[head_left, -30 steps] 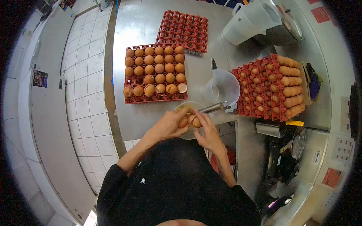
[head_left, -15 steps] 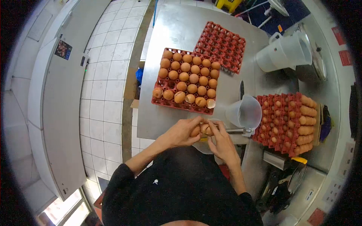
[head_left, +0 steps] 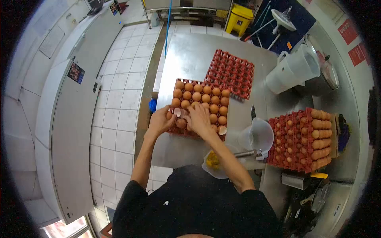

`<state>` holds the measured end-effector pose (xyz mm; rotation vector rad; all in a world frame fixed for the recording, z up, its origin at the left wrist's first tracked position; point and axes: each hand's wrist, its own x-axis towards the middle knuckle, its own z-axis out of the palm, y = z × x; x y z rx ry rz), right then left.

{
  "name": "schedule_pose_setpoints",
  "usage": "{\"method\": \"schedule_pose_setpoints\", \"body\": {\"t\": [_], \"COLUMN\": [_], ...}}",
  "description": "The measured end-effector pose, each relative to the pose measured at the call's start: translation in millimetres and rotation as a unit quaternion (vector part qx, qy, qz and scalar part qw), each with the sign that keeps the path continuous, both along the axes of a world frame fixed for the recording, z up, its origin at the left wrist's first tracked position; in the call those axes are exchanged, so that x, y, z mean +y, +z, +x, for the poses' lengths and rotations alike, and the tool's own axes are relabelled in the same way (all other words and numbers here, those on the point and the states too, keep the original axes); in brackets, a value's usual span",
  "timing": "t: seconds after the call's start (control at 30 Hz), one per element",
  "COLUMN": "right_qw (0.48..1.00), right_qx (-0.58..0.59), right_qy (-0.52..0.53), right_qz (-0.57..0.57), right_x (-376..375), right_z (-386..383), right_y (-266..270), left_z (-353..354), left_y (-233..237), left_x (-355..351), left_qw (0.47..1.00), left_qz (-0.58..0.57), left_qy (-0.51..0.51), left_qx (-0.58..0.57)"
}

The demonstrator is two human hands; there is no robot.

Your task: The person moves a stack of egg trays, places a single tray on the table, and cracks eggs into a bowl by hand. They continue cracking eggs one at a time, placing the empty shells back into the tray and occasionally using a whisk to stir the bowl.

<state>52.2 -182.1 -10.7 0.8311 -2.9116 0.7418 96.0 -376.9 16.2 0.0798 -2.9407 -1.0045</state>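
Both my hands are over the near left part of a red egg tray [head_left: 227,135] filled with brown eggs [head_left: 206,98]. My left hand [head_left: 160,120] has its fingers closed round a broken eggshell [head_left: 177,112] at the tray's left edge. Beside it, my right hand [head_left: 197,119] reaches over the eggs with bent fingers near the shells; what its fingertips hold is hidden. An open half shell [head_left: 222,130] sits in the tray's near right corner. Below the right forearm, a clear bowl [head_left: 222,173] contains yellow yolk [head_left: 213,159], with a metal whisk handle [head_left: 247,153] across its rim.
An empty red tray [head_left: 231,73] lies behind the egg tray. To the right stand a clear jug [head_left: 256,135], stacked trays of eggs [head_left: 299,139] and a larger white jug [head_left: 293,69]. A yellow bin [head_left: 239,20] is beyond the table [head_left: 190,47].
Both hands have moved forward and left from above the bowl to the egg tray, carrying shells. The bowl with yolk is now uncovered. The view has tilted up.
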Motion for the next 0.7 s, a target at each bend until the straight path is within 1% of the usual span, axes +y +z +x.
{"method": "schedule_pose_setpoints", "body": {"t": [0.03,0.1,0.13,0.17,0.23,0.27,0.37,0.4,0.43,0.47,0.5,0.53,0.57,0.6,0.63,0.67,0.7], "right_qw": [1.0,0.993,0.993,0.993,0.991,0.99,0.988,0.988,0.993,0.994,0.994,0.989,0.981,0.943,0.945,0.86,0.726], "right_qx": [0.004,-0.053,-0.016,-0.021,-0.042,-0.012,-0.034,-0.032,-0.039,-0.048,-0.045,-0.079,-0.112,-0.249,-0.246,-0.326,-0.385], "right_qy": [-0.001,-0.074,-0.079,-0.081,-0.075,-0.079,-0.11,-0.109,-0.104,-0.098,-0.1,-0.111,-0.121,-0.125,-0.125,-0.096,-0.065], "right_qz": [0.0,0.078,0.091,0.087,0.104,0.115,0.106,0.107,0.045,-0.016,-0.015,-0.058,-0.099,-0.18,-0.175,-0.382,-0.566], "right_x": [1,4,2,-1,-8,-11,-21,-17,-9,0,7,14,23,36,45,56,67], "right_z": [-4,6,7,7,5,0,-12,-10,-8,-8,-9,-9,-10,-10,-8,-2,7], "right_y": [0,-9,-15,-19,-10,-21,-46,-42,-31,-20,-14,-9,-4,6,11,12,17], "left_z": [-5,1,0,4,10,13,11,10,9,10,13,16,21,26,31,38,45], "left_y": [1,0,1,2,8,12,-4,-5,-10,-18,-14,-10,-6,7,19,33,46], "left_x": [-1,-2,-2,1,13,19,28,30,31,33,38,41,44,50,58,69,80], "left_qw": [1.0,0.999,0.997,0.997,1.0,1.0,1.0,0.998,0.998,0.991,0.976,0.976,0.968,0.959,0.958,0.938,0.912], "left_qz": [0.0,-0.017,-0.043,-0.047,-0.016,0.016,0.022,0.057,0.058,0.137,0.215,0.217,0.247,0.278,0.283,0.337,0.39], "left_qy": [-0.001,0.009,0.005,0.003,0.014,0.011,-0.01,-0.022,-0.023,0.001,0.025,0.024,0.033,0.043,0.044,0.047,0.049], "left_qx": [0.004,-0.026,-0.062,-0.067,-0.017,-0.014,-0.013,-0.021,-0.016,0.001,0.016,0.017,0.012,0.01,0.012,0.067,0.12]}}
